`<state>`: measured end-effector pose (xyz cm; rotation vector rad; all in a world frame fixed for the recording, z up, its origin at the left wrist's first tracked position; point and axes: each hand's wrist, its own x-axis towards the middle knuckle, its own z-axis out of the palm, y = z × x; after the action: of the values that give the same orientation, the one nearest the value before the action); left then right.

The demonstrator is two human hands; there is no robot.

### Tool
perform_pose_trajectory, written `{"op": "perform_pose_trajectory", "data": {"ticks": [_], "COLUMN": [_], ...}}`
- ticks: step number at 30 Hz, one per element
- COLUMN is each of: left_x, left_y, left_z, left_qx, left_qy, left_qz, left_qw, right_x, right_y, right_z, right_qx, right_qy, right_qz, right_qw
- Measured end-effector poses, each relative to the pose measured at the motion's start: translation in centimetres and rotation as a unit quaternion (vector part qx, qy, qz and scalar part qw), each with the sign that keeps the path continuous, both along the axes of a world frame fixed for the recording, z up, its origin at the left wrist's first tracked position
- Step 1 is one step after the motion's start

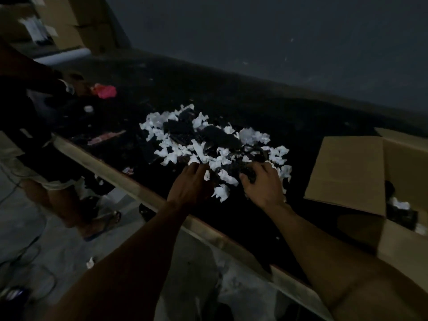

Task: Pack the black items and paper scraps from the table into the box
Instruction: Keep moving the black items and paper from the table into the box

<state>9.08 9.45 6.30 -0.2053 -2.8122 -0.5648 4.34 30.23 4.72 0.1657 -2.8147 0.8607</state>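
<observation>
Dimly lit, the dark table holds a spread of white paper scraps mixed with flat black items, and we work at its near edge with both arms stretched out. Our right hand curls its fingers and thumb round a black piece at the near right corner of the heap. Our left hand lies knuckles up with its fingers bent down onto the scraps; we cannot tell whether it holds any or only rakes at them. The heap runs on a slant, from far left to near right, so its near end points towards the cardboard box, which stands open on the table to the right of both hands, one flap folded down towards the pile. The right hand is plainly the nearer to it, with bare dark tabletop between. A few scraps and dark pieces already show inside the box, yet most of the heap is unpacked, so we judge the job to be in its early part. The carry ahead looks to be a sideways reach to the right and over that flap. A second person stands at the left end of the table, near a pink object.
</observation>
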Motion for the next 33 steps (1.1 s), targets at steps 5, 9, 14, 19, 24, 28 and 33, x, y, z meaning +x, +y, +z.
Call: {"op": "perform_pose_trajectory", "data": {"ticks": [5, 9, 14, 19, 24, 28, 33], "left_x": [-2.9, -5.1, -8.2, -12.2, -14.6, -15.6, -16.7], "left_y": [0.8, 0.8, -0.3, -1.1, -1.0, -0.8, -0.8], "left_z": [-4.8, -8.3, -11.3, -12.8, -13.7, -13.6, -14.4], "left_qx": [-0.019, -0.063, -0.097, -0.089, -0.075, -0.061, -0.021], "left_qy": [-0.042, -0.072, -0.106, -0.14, -0.123, -0.057, -0.072], "left_qz": [-0.053, -0.115, -0.176, -0.209, -0.221, -0.241, -0.282], "left_qw": [0.998, 0.989, 0.974, 0.964, 0.965, 0.967, 0.956], "right_x": [-2.0, -2.7, -4.1, -5.1, -5.2, -5.9, -6.2], "right_y": [1.1, 1.4, 1.0, 0.2, -1.0, -2.3, -2.8], "right_z": [-4.6, -7.4, -9.4, -11.2, -12.6, -13.0, -12.0], "right_qx": [0.052, 0.057, 0.097, 0.117, 0.074, 0.048, 0.01], "right_qy": [-0.034, -0.015, -0.033, -0.084, -0.001, 0.008, -0.028], "right_qz": [0.014, 0.03, 0.049, 0.01, -0.034, -0.067, -0.063], "right_qw": [0.998, 0.998, 0.994, 0.99, 0.997, 0.997, 0.998]}}
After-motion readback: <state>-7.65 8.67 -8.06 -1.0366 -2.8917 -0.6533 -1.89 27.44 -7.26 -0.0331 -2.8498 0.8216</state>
